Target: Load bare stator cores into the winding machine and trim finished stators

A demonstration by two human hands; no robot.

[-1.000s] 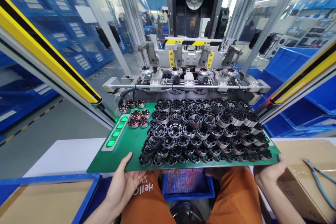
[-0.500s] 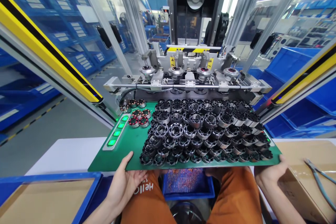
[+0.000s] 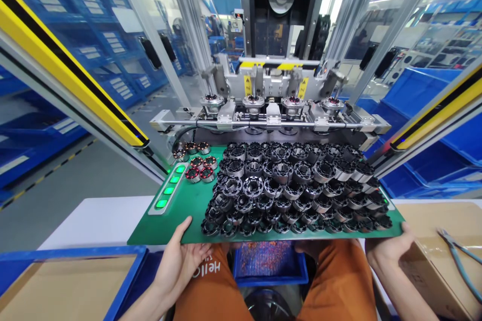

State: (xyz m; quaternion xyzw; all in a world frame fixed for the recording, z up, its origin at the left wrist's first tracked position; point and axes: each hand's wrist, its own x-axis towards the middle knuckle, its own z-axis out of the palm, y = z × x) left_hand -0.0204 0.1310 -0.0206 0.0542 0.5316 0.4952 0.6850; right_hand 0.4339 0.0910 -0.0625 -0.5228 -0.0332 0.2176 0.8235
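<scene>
A green board (image 3: 150,228) spans the view in front of me. My left hand (image 3: 184,248) grips its front edge, thumb on top and fingers beneath. At the front right corner my right hand (image 3: 391,243) holds the same board, its fingers partly hidden underneath. Rows of black and silver ring cores (image 3: 253,187) stand stacked on the middle and right of the board. Several copper-wound rings (image 3: 207,174) sit at the back left, beside a strip of green-lit buttons (image 3: 161,204).
Behind the board is a machine with four round fixtures (image 3: 254,105). Yellow posts (image 3: 75,70) flank it. A blue tray (image 3: 271,280) lies below, between my legs. Pliers (image 3: 457,256) rest on a cardboard box (image 3: 425,271) at right; a blue-rimmed bin (image 3: 137,261) is at left.
The mechanism behind the four fixtures has shifted slightly, and its upper part is blurred. Dark-red rings show more clearly on the fixtures. Both hands keep their hold on the board.
</scene>
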